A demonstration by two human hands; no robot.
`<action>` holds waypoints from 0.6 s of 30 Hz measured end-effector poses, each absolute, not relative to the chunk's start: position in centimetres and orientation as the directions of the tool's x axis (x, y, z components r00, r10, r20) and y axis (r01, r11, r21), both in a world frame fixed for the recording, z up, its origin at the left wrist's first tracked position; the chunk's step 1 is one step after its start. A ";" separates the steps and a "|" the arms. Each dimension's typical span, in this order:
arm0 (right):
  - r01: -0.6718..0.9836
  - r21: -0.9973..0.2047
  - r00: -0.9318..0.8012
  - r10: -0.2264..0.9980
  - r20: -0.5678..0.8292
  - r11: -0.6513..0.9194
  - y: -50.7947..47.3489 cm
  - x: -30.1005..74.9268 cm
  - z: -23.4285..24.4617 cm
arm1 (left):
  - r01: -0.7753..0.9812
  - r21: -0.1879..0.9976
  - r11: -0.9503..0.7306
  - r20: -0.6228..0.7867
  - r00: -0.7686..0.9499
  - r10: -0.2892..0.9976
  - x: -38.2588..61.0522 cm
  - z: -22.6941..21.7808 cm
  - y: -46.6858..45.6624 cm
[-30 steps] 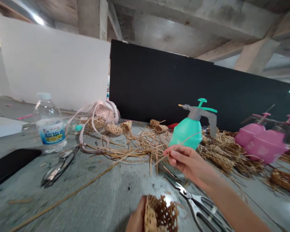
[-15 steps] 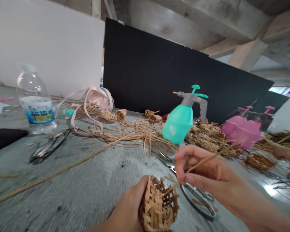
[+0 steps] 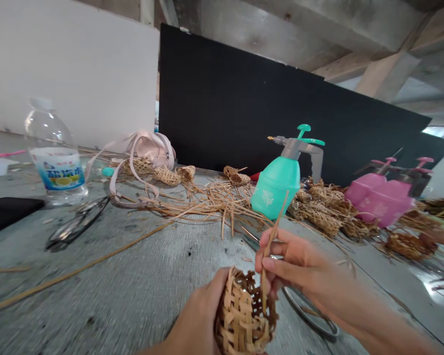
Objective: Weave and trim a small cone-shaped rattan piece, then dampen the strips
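Note:
A small woven basket [image 3: 240, 320] of tan, flat strips is tilted so that its open mouth faces up and right. My left hand [image 3: 200, 315] grips it from the left side, with most of its fingers hidden behind the weave. My right hand [image 3: 292, 261] pinches a thin woven-fibre strip [image 3: 276, 224] between thumb and fingers. The strip stands nearly upright, its lower end inside the basket's mouth. Under my right hand lie scissors [image 3: 314, 320], partly covered by it, on the grey tabletop [image 3: 133, 296].
Loose strips [image 3: 207, 202] are heaped mid-table. Behind stand a green spray bottle [image 3: 276, 187] and pink spray bottles [image 3: 385, 197], near woven pieces [image 3: 321, 207]. To the left are a plastic bottle [image 3: 61, 167], glasses [image 3: 77, 222], a phone [image 3: 11, 214] and a pink bag [image 3: 155, 150]. Another person's hand [image 3: 442, 236] touches a brown woven piece [image 3: 410, 245].
My right hand has moved slightly left, closer to the basket. The strip in it has swung from slanting rightward to nearly upright. My left hand keeps its hold on the basket.

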State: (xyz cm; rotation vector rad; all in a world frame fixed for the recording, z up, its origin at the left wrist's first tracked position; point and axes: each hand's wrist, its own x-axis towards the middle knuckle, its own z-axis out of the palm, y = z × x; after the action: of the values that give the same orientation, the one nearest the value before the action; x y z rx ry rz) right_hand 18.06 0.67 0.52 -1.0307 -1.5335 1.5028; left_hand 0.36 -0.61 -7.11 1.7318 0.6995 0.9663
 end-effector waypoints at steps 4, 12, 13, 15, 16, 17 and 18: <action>-0.004 -0.998 -0.462 0.885 -0.058 -0.067 0.4 17.7 -0.1 | 0.016 0.937 -0.348 0.300 0.472 0.829 0.5 -7.3 -0.7; -0.032 -0.989 -0.474 0.874 -0.110 -0.142 0.0 17.0 0.2 | 0.142 0.932 -0.334 0.237 0.460 0.856 0.5 -8.2 -1.0; -0.026 -0.989 -0.476 0.872 -0.113 -0.142 0.0 16.9 0.2 | 0.148 0.933 -0.327 0.226 0.468 0.854 0.5 -8.2 -1.0; 0.004 -0.988 -0.474 0.870 -0.135 -0.151 0.0 16.9 0.4 | 0.152 0.932 -0.329 0.215 0.498 0.840 0.4 -8.2 -0.7; 0.016 -0.987 -0.471 0.870 -0.149 -0.160 -0.1 16.9 0.4 | 0.157 0.928 -0.339 0.213 0.522 0.826 0.4 -8.2 -0.5; 0.022 -0.985 -0.470 0.868 -0.160 -0.169 -0.1 16.9 0.5 | 0.165 0.922 -0.351 0.212 0.543 0.812 0.4 -8.4 -0.3; 0.022 -0.983 -0.474 0.864 -0.170 -0.181 -0.2 17.0 0.5 | 0.172 0.915 -0.366 0.214 0.561 0.800 0.4 -8.6 -0.1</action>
State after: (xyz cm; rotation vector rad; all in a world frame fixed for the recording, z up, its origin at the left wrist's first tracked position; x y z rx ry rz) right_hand 16.96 -0.23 0.54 -1.0514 -1.4547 1.7242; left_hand 0.40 -0.06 -8.55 1.8526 0.7929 0.8362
